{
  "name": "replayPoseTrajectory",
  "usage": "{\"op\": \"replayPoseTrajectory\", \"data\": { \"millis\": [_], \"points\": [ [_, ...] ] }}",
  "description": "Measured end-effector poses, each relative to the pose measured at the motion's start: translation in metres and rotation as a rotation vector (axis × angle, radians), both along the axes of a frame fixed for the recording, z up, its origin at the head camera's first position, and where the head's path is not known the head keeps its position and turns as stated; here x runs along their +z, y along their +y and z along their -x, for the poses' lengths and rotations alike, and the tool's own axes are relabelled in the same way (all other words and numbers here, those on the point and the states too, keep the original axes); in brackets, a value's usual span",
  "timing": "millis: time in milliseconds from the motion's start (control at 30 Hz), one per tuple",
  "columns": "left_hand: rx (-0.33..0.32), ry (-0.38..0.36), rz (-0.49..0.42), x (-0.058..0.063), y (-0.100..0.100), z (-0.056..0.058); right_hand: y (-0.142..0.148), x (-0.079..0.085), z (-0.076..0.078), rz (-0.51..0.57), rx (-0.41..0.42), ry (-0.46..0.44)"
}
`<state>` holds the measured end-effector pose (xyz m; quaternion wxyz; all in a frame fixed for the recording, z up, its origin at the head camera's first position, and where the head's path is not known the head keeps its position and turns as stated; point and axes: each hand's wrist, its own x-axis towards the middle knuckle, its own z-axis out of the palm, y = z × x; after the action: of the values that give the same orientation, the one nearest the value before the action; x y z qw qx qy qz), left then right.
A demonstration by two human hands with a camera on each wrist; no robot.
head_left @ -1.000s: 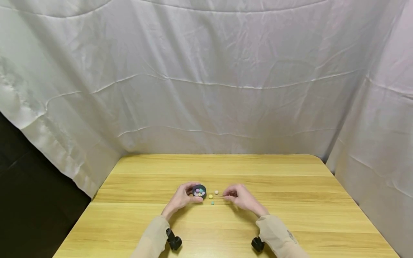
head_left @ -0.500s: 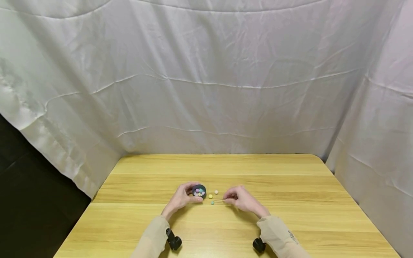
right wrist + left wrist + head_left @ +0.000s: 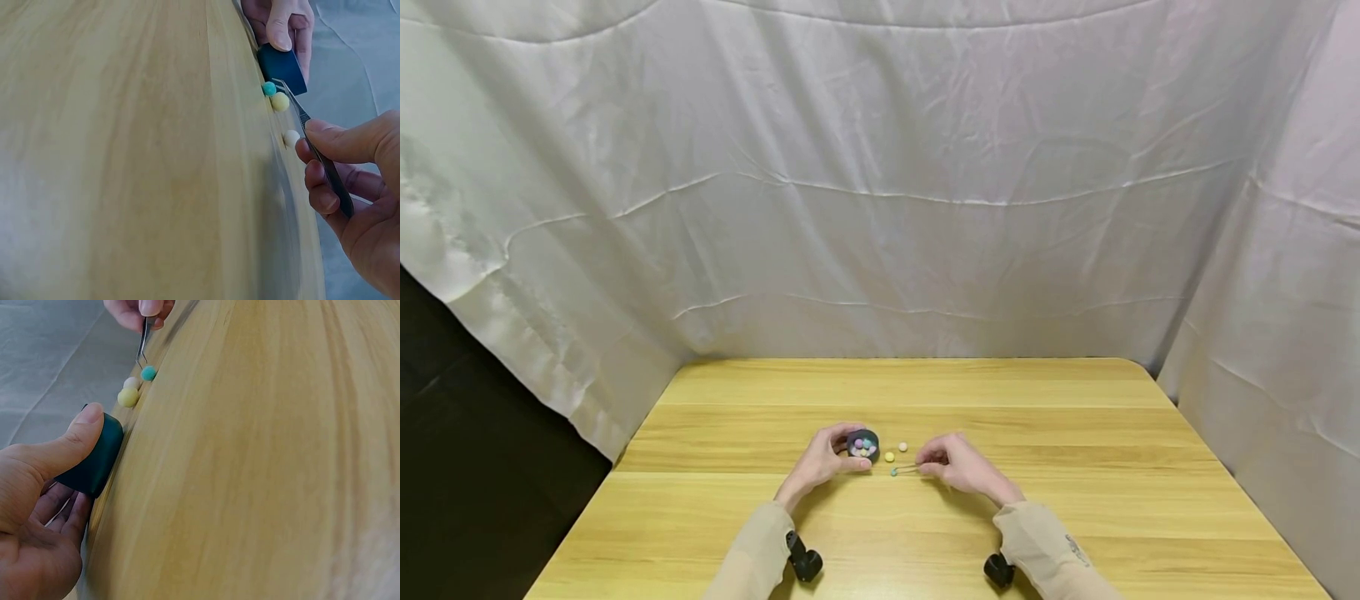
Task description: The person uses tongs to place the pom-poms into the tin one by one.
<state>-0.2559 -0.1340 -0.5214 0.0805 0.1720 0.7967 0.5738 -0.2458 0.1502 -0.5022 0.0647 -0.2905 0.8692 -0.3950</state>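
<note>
My left hand (image 3: 822, 461) grips a small dark round container (image 3: 103, 456) by its sides on the table. Purple, teal and pale pom-poms (image 3: 862, 445) sit inside it. Between thumb and fingers, my right hand (image 3: 962, 463) pinches a pair of metal tweezers (image 3: 322, 161) with bent tips. Those tips are at a teal pom-pom (image 3: 149, 373) on the table, parted slightly in the left wrist view. Close by lie a yellow pom-pom (image 3: 280, 102) and a white pom-pom (image 3: 291, 138), the white one farther back in the head view.
The wooden table (image 3: 880, 533) is backed by a pale hanging curtain (image 3: 887, 250), with more curtain at both sides. Dark cloth (image 3: 475, 467) hangs at the left. A black wrist camera (image 3: 806, 560) is strapped to the left forearm, another (image 3: 998, 570) to the right.
The tweezers have come from beside the yellow pom-pom toward the front, to the teal one. My left hand keeps its grip on the container, and the pom-poms lie where they were.
</note>
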Motion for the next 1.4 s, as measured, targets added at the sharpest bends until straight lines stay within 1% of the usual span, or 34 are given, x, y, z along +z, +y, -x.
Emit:
{"op": "replayPoseTrajectory", "data": {
  "millis": [133, 433, 600, 833, 1133, 1400],
  "points": [
    [-0.001, 0.015, 0.008, 0.0006, -0.0003, -0.0006, -0.0009, 0.0001, -0.0003, -0.005, -0.003, 0.001],
    [-0.02, 0.011, -0.019, 0.0029, -0.0008, -0.0024, -0.0035, 0.0009, -0.0001, -0.029, -0.022, 0.016],
    [-0.026, 0.018, -0.013, 0.0025, -0.0004, -0.0024, -0.0047, -0.0008, 0.0007, -0.04, -0.03, 0.034],
    [-0.003, 0.021, 0.013, 0.0023, 0.0005, -0.0024, -0.0074, -0.0009, 0.0014, -0.05, -0.044, 0.059],
    [-0.017, 0.024, -0.001, 0.0028, -0.0005, -0.0021, -0.0077, -0.0008, 0.0022, -0.031, -0.042, 0.056],
    [-0.007, 0.022, 0.007, 0.0024, -0.0001, -0.0027, -0.0075, -0.0008, 0.0021, 0.002, -0.037, 0.061]
  ]
}}
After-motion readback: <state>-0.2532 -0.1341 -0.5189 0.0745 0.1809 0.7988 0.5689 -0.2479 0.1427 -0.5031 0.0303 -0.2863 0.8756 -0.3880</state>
